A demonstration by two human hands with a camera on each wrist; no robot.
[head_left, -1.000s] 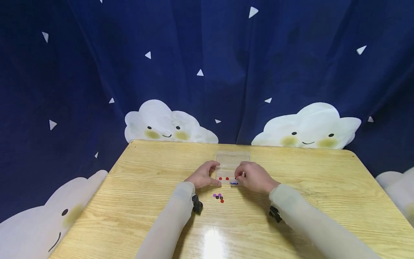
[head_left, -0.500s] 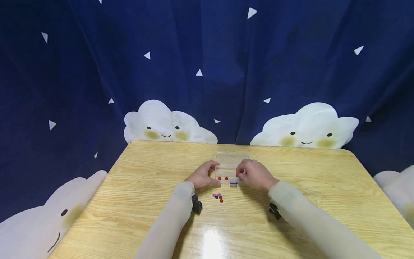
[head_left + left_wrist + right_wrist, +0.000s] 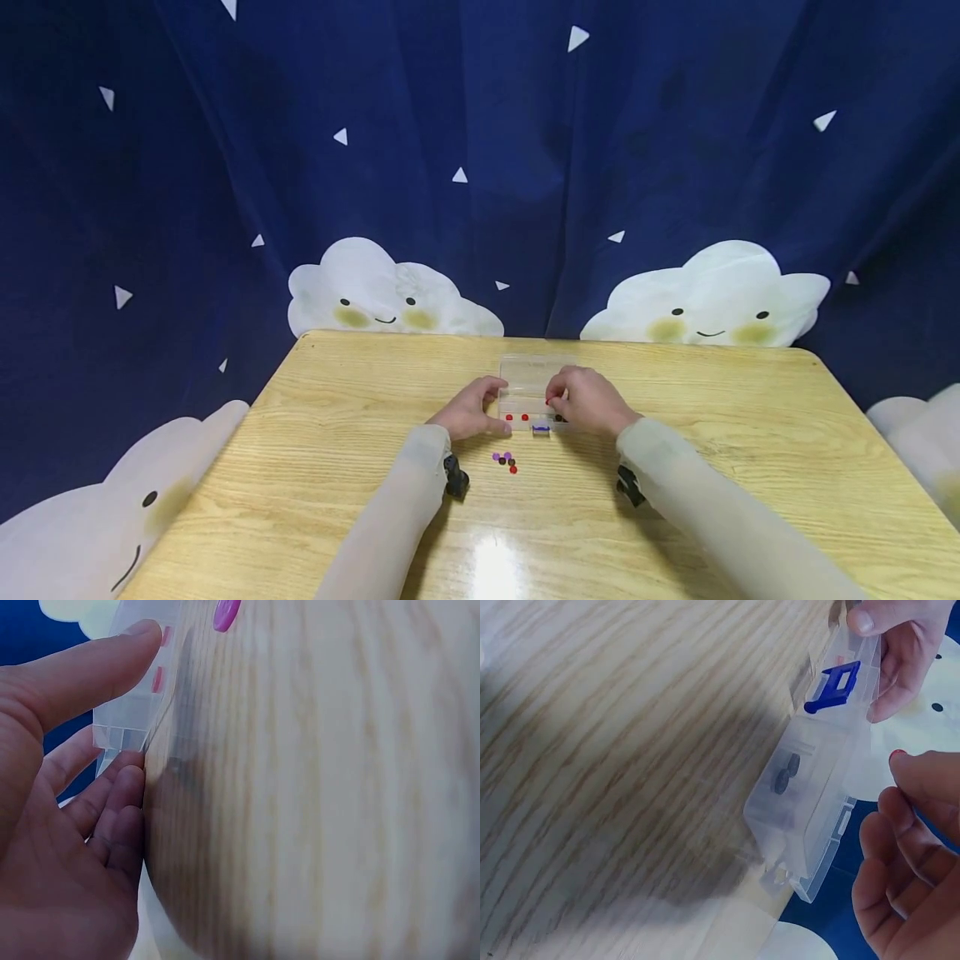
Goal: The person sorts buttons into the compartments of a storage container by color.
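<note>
A clear plastic box (image 3: 536,372) with its lid tipped back and a blue latch (image 3: 835,688) stands on the table. My left hand (image 3: 468,408) grips its left end, thumb along the front and fingers at the side. Two red buttons (image 3: 525,417) lie in the left part of the box. Two dark buttons (image 3: 787,774) are inside toward the right end. Above the box, my right hand (image 3: 592,404) pinches a red button (image 3: 897,754) between thumb and fingertip; only its edge shows.
In front of the box lies a small group of loose buttons: purple (image 3: 507,456), dark brown (image 3: 502,461) and red (image 3: 513,470). A dark blue curtain (image 3: 420,125) with white clouds hangs behind the far table edge.
My right hand has moved slightly up and back over the box, still pinching the red button. The dark buttons beneath it have come into view. My left hand has stayed on the box.
</note>
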